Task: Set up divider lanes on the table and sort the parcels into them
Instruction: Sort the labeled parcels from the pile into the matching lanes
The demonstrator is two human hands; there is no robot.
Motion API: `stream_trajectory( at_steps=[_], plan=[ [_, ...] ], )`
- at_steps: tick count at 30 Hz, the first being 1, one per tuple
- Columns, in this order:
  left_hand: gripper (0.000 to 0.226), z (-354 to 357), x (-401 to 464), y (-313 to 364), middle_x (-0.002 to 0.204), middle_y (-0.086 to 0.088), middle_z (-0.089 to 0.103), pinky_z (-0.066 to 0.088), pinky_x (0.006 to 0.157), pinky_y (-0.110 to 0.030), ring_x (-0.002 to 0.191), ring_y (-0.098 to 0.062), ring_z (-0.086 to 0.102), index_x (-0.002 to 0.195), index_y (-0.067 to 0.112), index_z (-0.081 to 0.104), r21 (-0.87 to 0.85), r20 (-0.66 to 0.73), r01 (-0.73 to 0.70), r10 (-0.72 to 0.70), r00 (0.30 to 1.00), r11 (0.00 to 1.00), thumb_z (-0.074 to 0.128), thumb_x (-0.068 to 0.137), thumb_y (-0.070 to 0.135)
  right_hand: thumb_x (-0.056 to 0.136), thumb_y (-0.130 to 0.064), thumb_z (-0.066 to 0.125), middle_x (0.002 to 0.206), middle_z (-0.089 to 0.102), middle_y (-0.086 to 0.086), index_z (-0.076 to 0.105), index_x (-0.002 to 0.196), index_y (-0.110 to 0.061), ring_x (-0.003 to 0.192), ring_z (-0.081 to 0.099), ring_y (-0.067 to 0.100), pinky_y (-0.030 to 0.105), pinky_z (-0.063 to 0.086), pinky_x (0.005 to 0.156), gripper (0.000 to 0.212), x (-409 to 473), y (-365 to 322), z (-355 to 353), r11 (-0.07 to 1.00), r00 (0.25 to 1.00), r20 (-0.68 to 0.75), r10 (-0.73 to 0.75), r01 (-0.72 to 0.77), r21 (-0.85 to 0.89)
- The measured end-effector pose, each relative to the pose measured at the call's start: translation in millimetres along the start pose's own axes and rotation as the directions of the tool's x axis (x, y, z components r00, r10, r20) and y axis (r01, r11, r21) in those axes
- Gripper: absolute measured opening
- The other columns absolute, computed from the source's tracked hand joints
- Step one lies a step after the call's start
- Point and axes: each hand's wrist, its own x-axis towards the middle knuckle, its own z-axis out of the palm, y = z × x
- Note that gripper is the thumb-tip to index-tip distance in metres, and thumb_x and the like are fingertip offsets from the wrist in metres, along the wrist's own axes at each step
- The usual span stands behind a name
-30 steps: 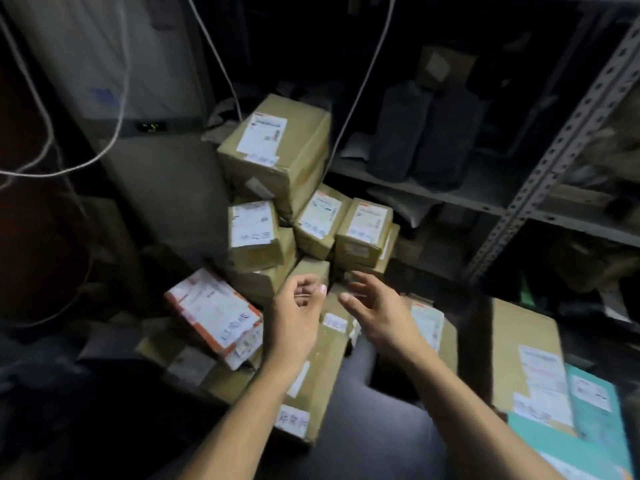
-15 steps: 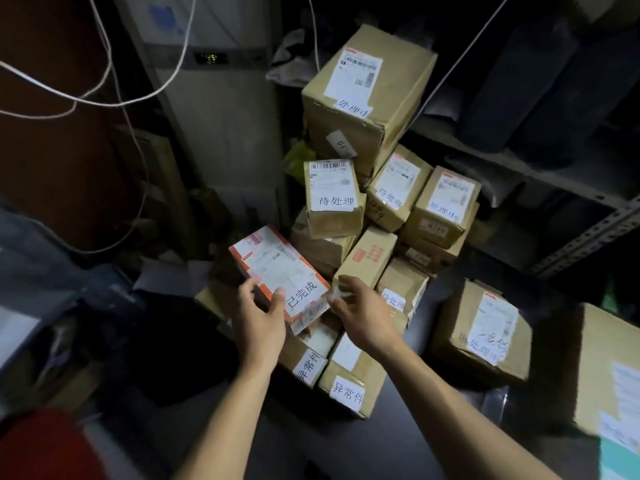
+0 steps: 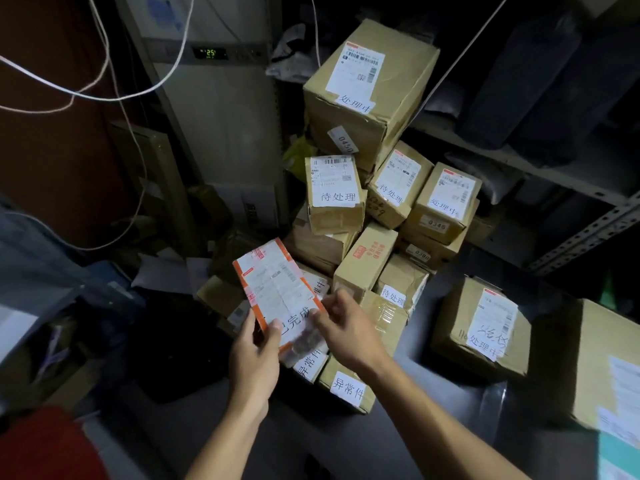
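Left hand (image 3: 254, 358): curled around the near left corner of the flat parcel (image 3: 278, 294), thumb pressed on its label face, fingers hidden behind.
Right hand (image 3: 348, 332): pinching the near right edge of the same parcel, thumb on top, fingers bent beside it.
Flat parcel: lifted off the heap, tilted with its far end up, just in front of the stacked boxes.
Look of it: white label covering most of the face, orange border, handwritten characters near the lower end (partly covered by the thumbs), clear crinkled wrap at the bottom edge.
Count, flat parcels in hand: one.
Count, brown boxes in the heap (image 3: 370, 95): about ten showing (lower ones partly hidden, exact number unclear).
Separate boxes at right: one labelled carton (image 3: 481, 327) standing apart, one larger carton (image 3: 595, 368) at the frame edge.
Handwritten tags: white slips on most boxes.
Surroundings: metal shelving (image 3: 585, 181) behind, white cables (image 3: 104, 95) hanging at left.
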Motion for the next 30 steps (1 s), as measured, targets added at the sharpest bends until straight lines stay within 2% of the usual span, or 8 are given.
stream_trajectory(
  at_steps=[4, 6, 8, 11, 15, 20, 26, 30],
  plan=[
    [0.040, -8.0, -33.0, -5.6, 0.109, 0.020, 0.068, 0.052, 0.079, -0.023, 0.103, -0.005, 0.066, 0.133, 0.037, 0.053, -0.045, 0.037, -0.024, 0.026, 0.999, 0.999, 0.060, 0.095, 0.026, 0.091, -0.036, 0.066, 0.104, 0.072, -0.006, 0.048, 0.087, -0.023, 0.099, 0.068, 0.009, 0.031, 0.057, 0.078, 0.023, -31.0, 15.8, -4.3, 0.989, 0.999, 0.018, 0.030, -0.032, 0.146],
    [0.041, -5.9, -49.4, -5.1, 0.108, 0.022, 0.068, 0.053, 0.074, -0.018, 0.099, -0.002, 0.067, 0.131, 0.038, 0.054, -0.067, 0.060, -0.043, 0.047, 0.997, 0.997, 0.061, 0.095, 0.021, 0.089, -0.036, 0.069, 0.106, 0.071, -0.004, 0.052, 0.095, -0.022, 0.098, 0.068, 0.011, 0.024, 0.054, 0.069, 0.023, -47.7, 24.8, -7.4, 0.963, 0.997, 0.019, 0.069, -0.072, 0.261],
    [0.042, -0.6, -66.6, -2.9, 0.105, 0.025, 0.069, 0.054, 0.069, -0.016, 0.097, 0.002, 0.067, 0.128, 0.042, 0.054, -0.076, 0.091, -0.069, 0.076, 0.993, 0.995, 0.061, 0.095, 0.018, 0.089, -0.039, 0.068, 0.112, 0.070, -0.007, 0.058, 0.111, -0.029, 0.103, 0.067, 0.011, 0.022, 0.053, 0.070, 0.026, -67.6, 34.3, -13.3, 0.936, 0.995, 0.032, 0.090, -0.096, 0.338],
    [0.042, 13.2, -94.1, 6.5, 0.103, 0.028, 0.070, 0.054, 0.078, -0.021, 0.099, 0.004, 0.066, 0.124, 0.047, 0.055, -0.081, 0.165, -0.123, 0.135, 0.977, 0.989, 0.060, 0.095, 0.016, 0.088, -0.038, 0.070, 0.114, 0.072, -0.007, 0.061, 0.122, -0.030, 0.100, 0.070, 0.008, 0.026, 0.058, 0.078, 0.036, -103.7, 41.9, -35.1, 0.897, 0.996, -0.007, 0.085, -0.074, 0.436],
    [0.043, 47.3, -143.3, 21.8, 0.114, 0.017, 0.070, 0.055, 0.081, -0.020, 0.104, 0.000, 0.067, 0.133, 0.035, 0.055, -0.120, 0.277, -0.203, 0.229, 0.933, 0.972, 0.059, 0.095, 0.016, 0.086, -0.036, 0.073, 0.111, 0.073, 0.001, 0.058, 0.118, -0.023, 0.094, 0.073, 0.011, 0.023, 0.054, 0.070, 0.037, -157.1, 49.6, -89.2, 0.855, 0.995, -0.066, 0.080, -0.034, 0.517],
    [0.042, 113.9, -220.5, 48.1, 0.114, 0.012, 0.072, 0.054, 0.076, -0.016, 0.101, -0.005, 0.069, 0.134, 0.026, 0.058, -0.185, 0.428, -0.302, 0.354, 0.832, 0.935, 0.060, 0.094, 0.012, 0.089, -0.033, 0.071, 0.100, 0.077, 0.001, 0.057, 0.115, -0.020, 0.087, 0.074, 0.013, 0.019, 0.052, 0.064, 0.032, -236.7, 72.5, -173.7, 0.854, 0.966, -0.247, 0.069, 0.070, 0.515],
    [0.040, 204.3, -309.5, 64.6, 0.110, 0.020, 0.071, 0.055, 0.084, -0.019, 0.103, 0.000, 0.067, 0.126, 0.037, 0.059, -0.232, 0.604, -0.384, 0.442, 0.663, 0.894, 0.061, 0.094, 0.015, 0.089, -0.037, 0.070, 0.100, 0.077, 0.002, 0.059, 0.110, -0.026, 0.089, 0.074, 0.018, 0.037, 0.057, 0.079, 0.026, -320.6, 118.9, -264.5, 0.873, 0.858, -0.502, 0.111, 0.158, 0.462],
    [0.036, 265.7, -350.6, 66.7, 0.113, 0.018, 0.070, 0.055, 0.092, -0.036, 0.108, -0.004, 0.065, 0.123, 0.044, 0.062, -0.206, 0.720, -0.348, 0.382, 0.579, 0.915, 0.063, 0.093, 0.024, 0.093, -0.027, 0.066, 0.094, 0.077, 0.003, 0.058, 0.110, -0.020, 0.083, 0.074, 0.017, 0.031, 0.056, 0.067, 0.020, -363.0, 154.9, -311.6, 0.821, 0.763, -0.614, 0.202, 0.210, 0.530]
  ],
)
